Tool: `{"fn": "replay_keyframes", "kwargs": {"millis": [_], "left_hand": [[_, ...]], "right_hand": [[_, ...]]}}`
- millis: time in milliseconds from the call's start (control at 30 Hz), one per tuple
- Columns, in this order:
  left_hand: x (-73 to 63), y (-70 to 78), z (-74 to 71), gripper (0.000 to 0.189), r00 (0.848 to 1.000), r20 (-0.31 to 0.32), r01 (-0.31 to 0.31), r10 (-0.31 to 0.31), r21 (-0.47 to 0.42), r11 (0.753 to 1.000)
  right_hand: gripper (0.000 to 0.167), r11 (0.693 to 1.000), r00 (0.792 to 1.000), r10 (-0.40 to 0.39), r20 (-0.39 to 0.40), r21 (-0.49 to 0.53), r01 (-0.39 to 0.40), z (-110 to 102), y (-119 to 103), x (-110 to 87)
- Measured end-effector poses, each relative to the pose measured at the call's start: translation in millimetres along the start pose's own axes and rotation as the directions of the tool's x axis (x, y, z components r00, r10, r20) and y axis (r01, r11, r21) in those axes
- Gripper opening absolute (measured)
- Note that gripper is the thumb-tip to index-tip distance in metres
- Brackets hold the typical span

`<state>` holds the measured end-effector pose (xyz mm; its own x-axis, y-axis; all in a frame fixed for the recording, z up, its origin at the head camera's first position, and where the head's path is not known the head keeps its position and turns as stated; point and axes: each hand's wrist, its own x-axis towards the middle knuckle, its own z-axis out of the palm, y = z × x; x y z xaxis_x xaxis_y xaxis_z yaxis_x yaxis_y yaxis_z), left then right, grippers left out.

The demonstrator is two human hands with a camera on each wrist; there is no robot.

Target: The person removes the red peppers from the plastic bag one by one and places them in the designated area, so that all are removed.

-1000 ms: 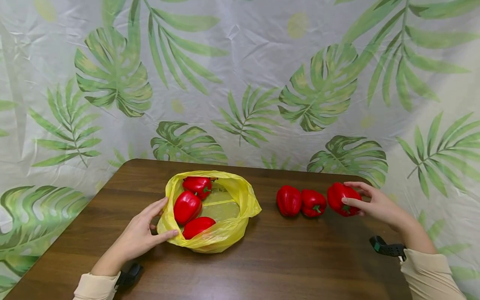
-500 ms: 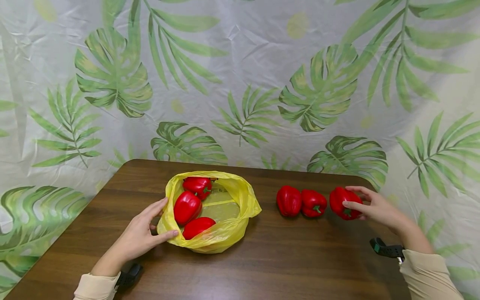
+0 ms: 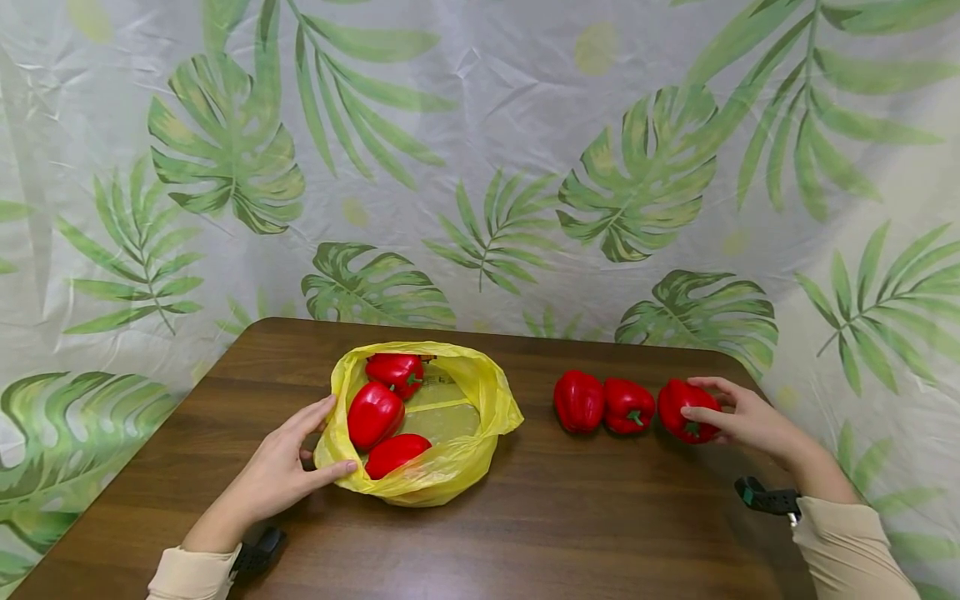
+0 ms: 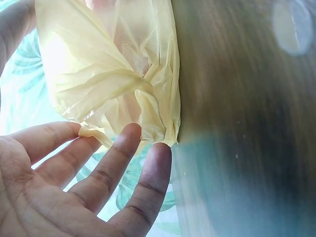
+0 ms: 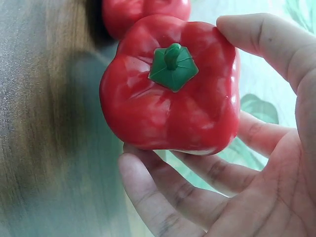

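A yellow plastic bag (image 3: 450,479) stands with its mouth wide open on the table, left of the middle. Inside it lie a front pepper (image 3: 397,455), a middle pepper (image 3: 374,415) and a back pepper (image 3: 394,373), all red. My left hand (image 3: 281,467) touches the bag's left side with spread, fairly straight fingers; its thumb tip rests at the rim. On the right, my right hand (image 3: 753,425) holds a red bell pepper (image 5: 168,111) between thumb and fingers. Its green stem faces the right wrist camera. Two more bell peppers (image 3: 578,402) sit just left of it.
The brown wooden table (image 3: 570,533) has rounded far corners. Behind it hangs a pale curtain (image 3: 495,108) with green leaf prints. Bare tabletop lies between the bag and the pepper row. Each wrist wears a black strap (image 3: 765,497).
My right hand and its bell pepper have shifted slightly down, with a small sideways drift. The left hand, the bag and the other peppers stay in place.
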<state>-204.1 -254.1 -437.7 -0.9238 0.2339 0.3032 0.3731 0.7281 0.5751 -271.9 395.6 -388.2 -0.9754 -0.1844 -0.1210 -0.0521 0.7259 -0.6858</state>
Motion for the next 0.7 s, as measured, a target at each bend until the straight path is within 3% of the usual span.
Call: {"fn": "replay_keyframes", "kwargs": {"millis": [700], "left_hand": [[0.0,0.3,-0.4,0.098,1.000,0.001,0.011,-0.011,-0.003,1.000]], "right_hand": [[0.075,0.999,1.000,-0.009,0.021,-0.032,0.010,7.7,-1.7,7.4]]}}
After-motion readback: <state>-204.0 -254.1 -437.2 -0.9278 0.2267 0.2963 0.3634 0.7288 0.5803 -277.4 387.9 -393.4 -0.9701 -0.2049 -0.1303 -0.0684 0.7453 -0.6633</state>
